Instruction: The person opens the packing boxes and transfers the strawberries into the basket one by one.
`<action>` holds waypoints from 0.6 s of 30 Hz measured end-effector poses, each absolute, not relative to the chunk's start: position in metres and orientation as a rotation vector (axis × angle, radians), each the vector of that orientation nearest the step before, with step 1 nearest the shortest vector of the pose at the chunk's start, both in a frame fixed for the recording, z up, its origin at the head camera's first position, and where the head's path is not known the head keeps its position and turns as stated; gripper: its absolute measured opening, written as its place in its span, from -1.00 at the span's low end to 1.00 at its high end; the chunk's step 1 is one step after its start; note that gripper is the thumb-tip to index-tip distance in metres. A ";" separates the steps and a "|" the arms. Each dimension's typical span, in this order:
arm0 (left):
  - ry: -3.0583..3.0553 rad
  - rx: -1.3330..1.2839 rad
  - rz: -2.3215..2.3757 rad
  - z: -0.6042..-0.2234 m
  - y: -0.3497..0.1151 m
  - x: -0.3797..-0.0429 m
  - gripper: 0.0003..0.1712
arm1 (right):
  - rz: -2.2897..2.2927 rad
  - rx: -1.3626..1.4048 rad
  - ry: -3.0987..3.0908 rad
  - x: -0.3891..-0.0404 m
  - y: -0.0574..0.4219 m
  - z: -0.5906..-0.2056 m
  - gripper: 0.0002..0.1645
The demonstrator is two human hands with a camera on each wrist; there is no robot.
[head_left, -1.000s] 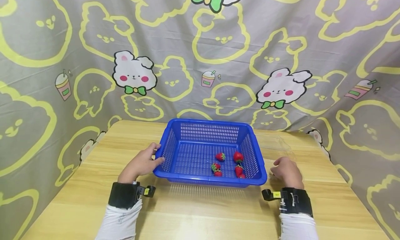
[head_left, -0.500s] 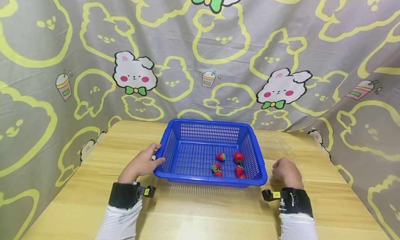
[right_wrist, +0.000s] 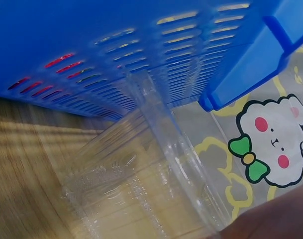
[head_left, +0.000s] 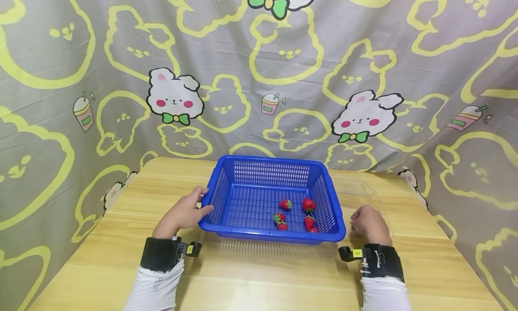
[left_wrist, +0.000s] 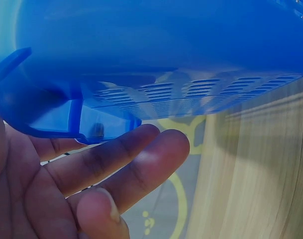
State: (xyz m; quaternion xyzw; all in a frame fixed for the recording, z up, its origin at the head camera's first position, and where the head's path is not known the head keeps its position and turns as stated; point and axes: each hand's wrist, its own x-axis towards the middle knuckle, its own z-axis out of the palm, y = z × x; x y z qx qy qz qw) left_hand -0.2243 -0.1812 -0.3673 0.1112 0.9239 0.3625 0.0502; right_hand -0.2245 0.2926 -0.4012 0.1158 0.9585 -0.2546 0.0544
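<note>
A blue plastic basket [head_left: 259,232] with slotted walls stands at the middle of the table in the head view. Several red strawberries [head_left: 309,205] with green tops lie in its right half. My left hand [head_left: 185,212] grips the left rim, thumb over the top edge; in the left wrist view its other fingers [left_wrist: 161,154] reach beneath the rim. Beside the basket's right wall, my right hand [head_left: 370,223] is curled at the near edge of a clear plastic box [right_wrist: 141,184]. Only a sliver of that hand shows in the right wrist view.
The basket and clear box share a light wooden table [head_left: 259,279]. Behind and at both sides hangs a grey curtain [head_left: 230,41] printed with cartoon bunnies, close to the table's far edge. Each forearm wears a black wrist strap [head_left: 162,253] with a small camera.
</note>
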 end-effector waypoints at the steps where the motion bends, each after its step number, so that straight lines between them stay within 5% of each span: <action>1: 2.814 0.336 1.103 -0.367 -0.181 -0.224 -0.49 | -0.777 0.352 2.913 -0.224 0.292 -0.401 -0.84; 18: 2.801 0.342 1.113 -0.368 -0.182 -0.225 -0.49 | -0.825 0.340 2.944 -0.225 0.291 -0.401 -0.75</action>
